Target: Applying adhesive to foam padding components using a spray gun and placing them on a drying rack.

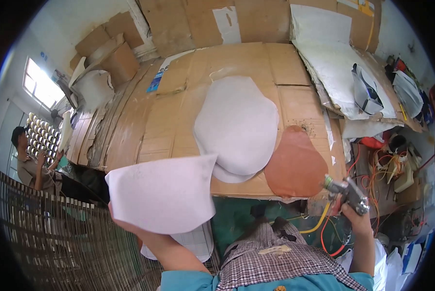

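My left hand (118, 220) holds up a pale, curved flat sheet (161, 194) over the table's near left edge; most of its fingers are hidden behind the sheet. In my right hand (355, 217) is a metal spray gun (354, 195), gripped by its handle, with its nozzle pointing left near the table's edge. Several similar pale pieces (237, 121) appear to lie overlapped in the middle of the cardboard-covered table (154, 136). A reddish-brown piece (297, 165) rests beside them, just left of the spray gun.
Slatted racking (57, 233) stands at the left, with another pale sheet (195, 242) low beside it. A yellow hose (318, 224) and orange hoses (367, 174) hang at the right. White sheets (329, 53) are stacked at the far right. Another person (31, 167) works at far left.
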Available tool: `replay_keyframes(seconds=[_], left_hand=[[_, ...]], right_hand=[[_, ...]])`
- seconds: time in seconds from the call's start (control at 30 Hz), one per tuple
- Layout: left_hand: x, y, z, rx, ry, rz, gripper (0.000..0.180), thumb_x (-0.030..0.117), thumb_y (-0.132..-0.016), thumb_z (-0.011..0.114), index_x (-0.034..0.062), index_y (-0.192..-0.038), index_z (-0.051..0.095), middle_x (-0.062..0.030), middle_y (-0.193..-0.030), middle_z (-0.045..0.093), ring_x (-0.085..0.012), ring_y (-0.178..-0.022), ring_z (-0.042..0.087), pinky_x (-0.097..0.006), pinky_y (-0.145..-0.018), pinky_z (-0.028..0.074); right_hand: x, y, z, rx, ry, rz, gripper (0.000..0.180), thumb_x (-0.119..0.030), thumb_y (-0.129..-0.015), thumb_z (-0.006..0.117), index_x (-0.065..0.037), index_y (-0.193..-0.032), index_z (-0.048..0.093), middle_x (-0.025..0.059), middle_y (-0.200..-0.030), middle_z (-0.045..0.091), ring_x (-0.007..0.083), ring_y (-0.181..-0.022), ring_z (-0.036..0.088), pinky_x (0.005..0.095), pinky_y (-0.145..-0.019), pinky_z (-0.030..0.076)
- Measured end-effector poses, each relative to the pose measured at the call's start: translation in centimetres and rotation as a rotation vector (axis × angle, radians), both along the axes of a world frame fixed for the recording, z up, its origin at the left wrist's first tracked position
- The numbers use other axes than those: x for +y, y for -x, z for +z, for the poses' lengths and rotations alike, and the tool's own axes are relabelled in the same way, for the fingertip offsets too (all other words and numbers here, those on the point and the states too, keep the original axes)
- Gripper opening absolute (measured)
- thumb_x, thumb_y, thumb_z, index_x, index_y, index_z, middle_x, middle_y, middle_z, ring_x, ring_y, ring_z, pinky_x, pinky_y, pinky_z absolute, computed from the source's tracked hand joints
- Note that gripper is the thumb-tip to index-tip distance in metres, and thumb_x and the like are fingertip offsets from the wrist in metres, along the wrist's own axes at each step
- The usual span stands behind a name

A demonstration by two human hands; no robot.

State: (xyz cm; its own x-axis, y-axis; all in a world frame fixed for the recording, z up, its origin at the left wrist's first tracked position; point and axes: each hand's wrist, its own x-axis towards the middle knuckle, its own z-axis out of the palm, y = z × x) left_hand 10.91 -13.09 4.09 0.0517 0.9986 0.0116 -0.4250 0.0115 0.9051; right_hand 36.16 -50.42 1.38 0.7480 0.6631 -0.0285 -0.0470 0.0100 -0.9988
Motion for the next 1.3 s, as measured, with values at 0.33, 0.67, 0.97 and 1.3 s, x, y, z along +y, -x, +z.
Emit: replay_keyframes(seconds=[0.33,0.67,0.97,1.3], left_hand=[[-2.0,5.1,-0.2,-0.188,0.118,0.128,0.050,0.045,-0.084,0.035,0.0067,-0.109,0.055,-0.0095,-0.103,0.057,-0.0239,-0.089,0.056,-0.039,-0.074,0.048],[-3.8,4.2,1.3,-0.235,0.096,0.077,0.047,0.042,-0.083,0.035,0.0057,-0.103,0.057,-0.0094,-0.097,0.059,-0.0229,-0.087,0.057,-0.038,-0.070,0.049],[-3.8,3.7,1.2,-0.137,0.031,0.065,0.044,0.035,-0.081,0.034,0.0012,-0.098,0.058,-0.0118,-0.090,0.060,-0.0225,-0.082,0.060,-0.037,-0.068,0.051],[-1.6,4.8,-1.6,-0.190,0.011,-0.054,0.042,0.026,-0.080,0.033,-0.0027,-0.100,0.057,-0.0153,-0.094,0.060,-0.0283,-0.083,0.061,-0.040,-0.072,0.052]], right_hand=[[-3.4,1.6,0.8,-0.061,0.078,-0.028,0.051,-0.016,-0.075,0.066,0.001,-0.118,0.043,0.0078,-0.077,0.057,0.0154,-0.065,0.057,0.0272,-0.061,0.047],[-5.9,3.2,1.9,-0.065,0.162,-0.095,0.053,-0.014,-0.071,0.068,0.003,-0.116,0.045,0.0075,-0.076,0.058,0.0156,-0.066,0.058,0.0282,-0.061,0.048],[-0.8,4.0,0.0,0.014,-0.039,-0.152,0.046,-0.012,-0.077,0.064,0.001,-0.117,0.046,0.0071,-0.078,0.057,0.0158,-0.066,0.058,0.0296,-0.065,0.049],[-5.1,3.7,-0.1,0.008,0.069,-0.085,0.051,-0.017,-0.071,0.069,0.000,-0.113,0.047,0.0078,-0.074,0.058,0.0168,-0.062,0.058,0.0292,-0.062,0.049]])
